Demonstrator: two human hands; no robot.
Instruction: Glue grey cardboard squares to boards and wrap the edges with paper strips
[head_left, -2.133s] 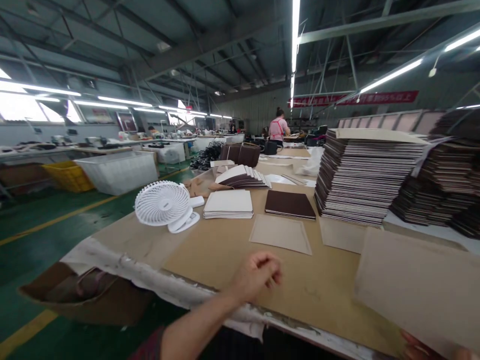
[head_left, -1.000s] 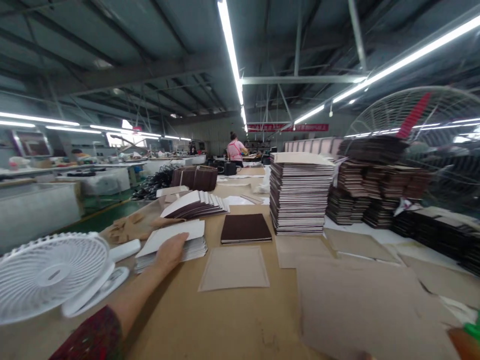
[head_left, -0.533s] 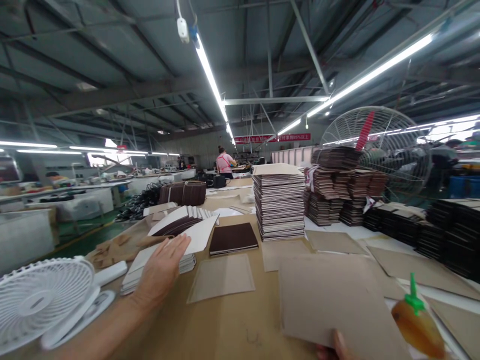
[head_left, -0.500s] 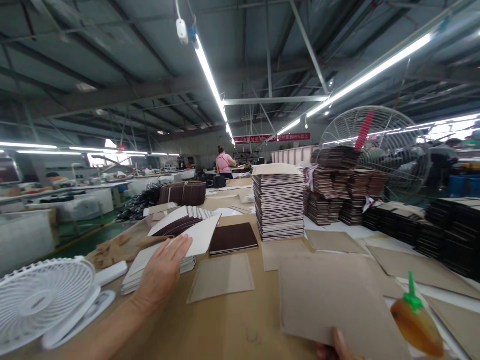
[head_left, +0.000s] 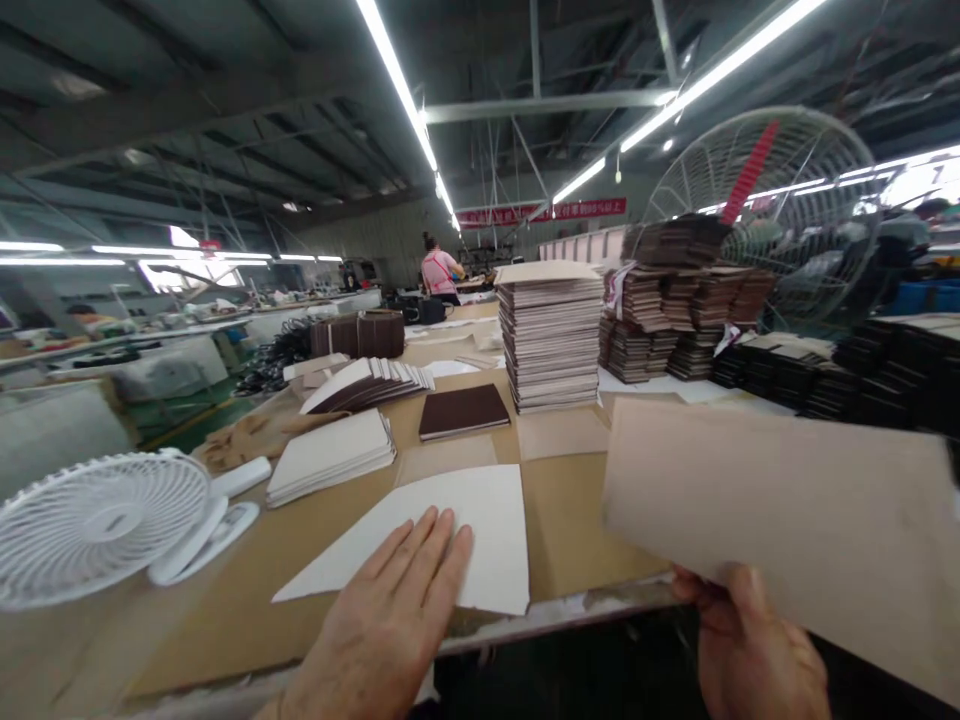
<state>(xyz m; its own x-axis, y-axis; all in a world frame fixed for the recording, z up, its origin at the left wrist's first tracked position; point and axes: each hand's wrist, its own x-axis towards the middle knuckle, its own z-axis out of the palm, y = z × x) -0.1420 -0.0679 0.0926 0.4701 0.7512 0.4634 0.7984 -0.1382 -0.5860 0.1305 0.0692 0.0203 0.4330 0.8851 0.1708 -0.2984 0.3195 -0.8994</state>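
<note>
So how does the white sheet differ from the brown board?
The white sheet lies flat on the table; the brown board is held tilted in the air. The left hand rests open on the sheet; the right hand grips the board's lower edge. Both are thin, flat sheets.

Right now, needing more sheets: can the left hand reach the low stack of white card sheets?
Probably yes: the left hand rests flat on a loose white sheet, and only bare tabletop lies before the stack.

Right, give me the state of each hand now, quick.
Left hand: open, palm flat on the white sheet.
Right hand: closed on the brown cardboard sheet, holding it up.
</note>
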